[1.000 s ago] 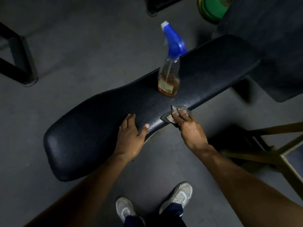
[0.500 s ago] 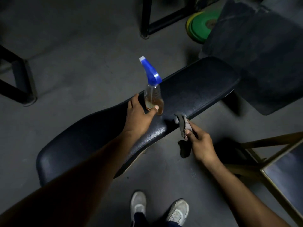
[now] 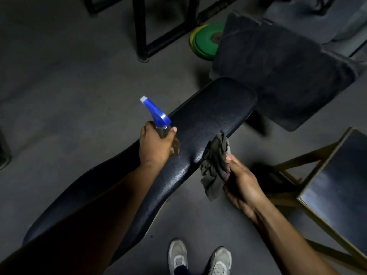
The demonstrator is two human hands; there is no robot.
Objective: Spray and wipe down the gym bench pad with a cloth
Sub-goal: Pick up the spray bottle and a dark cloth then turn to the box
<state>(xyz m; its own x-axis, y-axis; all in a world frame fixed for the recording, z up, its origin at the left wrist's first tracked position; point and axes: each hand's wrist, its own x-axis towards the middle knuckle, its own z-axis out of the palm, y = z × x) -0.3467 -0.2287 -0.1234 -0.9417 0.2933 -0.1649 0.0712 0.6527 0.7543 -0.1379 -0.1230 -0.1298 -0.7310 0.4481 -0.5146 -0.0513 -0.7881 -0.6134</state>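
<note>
A long black bench pad (image 3: 208, 116) runs diagonally from lower left to upper right. On it stands a clear spray bottle (image 3: 158, 118) with a blue trigger head and amber liquid. My left hand (image 3: 155, 143) grips the bottle's body, its thumb on the right side. My right hand (image 3: 240, 181) holds a crumpled grey cloth (image 3: 215, 165) just off the pad's near edge; the cloth hangs down beside the pad.
A dark mat (image 3: 282, 76) lies beyond the pad's far end. Green and yellow weight plates (image 3: 204, 41) sit on the floor behind. A black metal frame (image 3: 143, 26) stands at the back. A wooden-framed stool (image 3: 327, 185) is at the right. My shoes (image 3: 198, 257) are below.
My left hand went from resting flat on the pad to gripping the spray bottle. My right hand lifted the cloth off the pad, and it now hangs beside the near edge.
</note>
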